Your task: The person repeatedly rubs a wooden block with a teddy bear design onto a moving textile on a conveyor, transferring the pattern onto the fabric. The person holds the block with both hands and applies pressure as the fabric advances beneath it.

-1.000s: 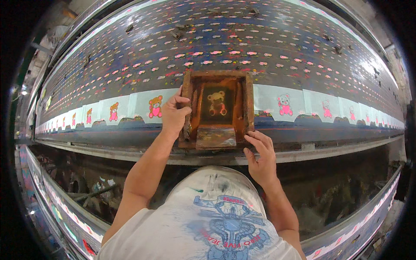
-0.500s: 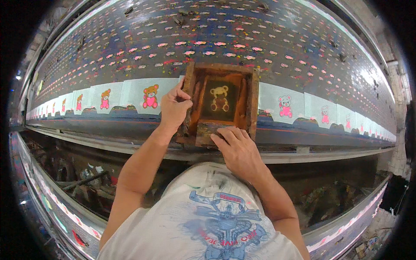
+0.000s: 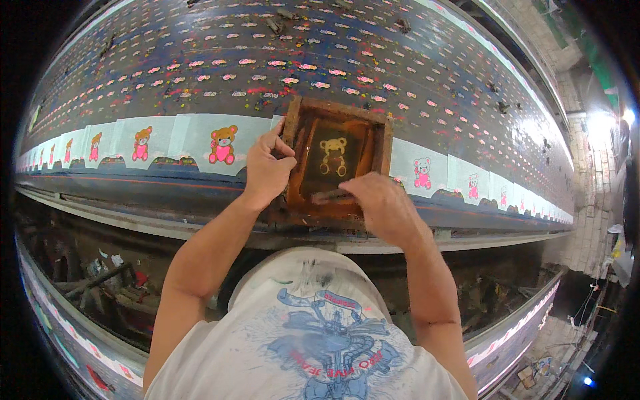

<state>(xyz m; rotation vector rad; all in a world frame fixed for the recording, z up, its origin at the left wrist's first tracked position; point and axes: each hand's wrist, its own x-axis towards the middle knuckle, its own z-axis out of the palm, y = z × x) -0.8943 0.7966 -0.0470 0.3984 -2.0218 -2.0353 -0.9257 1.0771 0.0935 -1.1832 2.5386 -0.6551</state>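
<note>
A wooden screen-printing frame (image 3: 341, 107) rests on the long table in front of me, over the row of pale pieces. Its dark mesh carries a light bear-shaped stencil (image 3: 333, 157), and orange-brown ink coats the inner walls. My left hand (image 3: 269, 170) is closed on the frame's left side, thumb and finger pinched at the rail. Inside the frame's near end, my right hand (image 3: 388, 205) grips a small squeegee (image 3: 328, 196), slightly blurred, which is tilted over the mesh below the stencil.
Left of the frame, pale pieces carry brown bears with pink hearts (image 3: 223, 145). Those on the right show pink bears without brown (image 3: 422, 173). Small dark lumps (image 3: 275, 27) lie on the ink-spotted table (image 3: 167, 50). A rail (image 3: 153, 221) runs along its near edge.
My right hand has shifted its grip on the squeegee, lifting and tilting it from the frame's near end. My left hand stays on the frame. The whole view has turned slightly.
</note>
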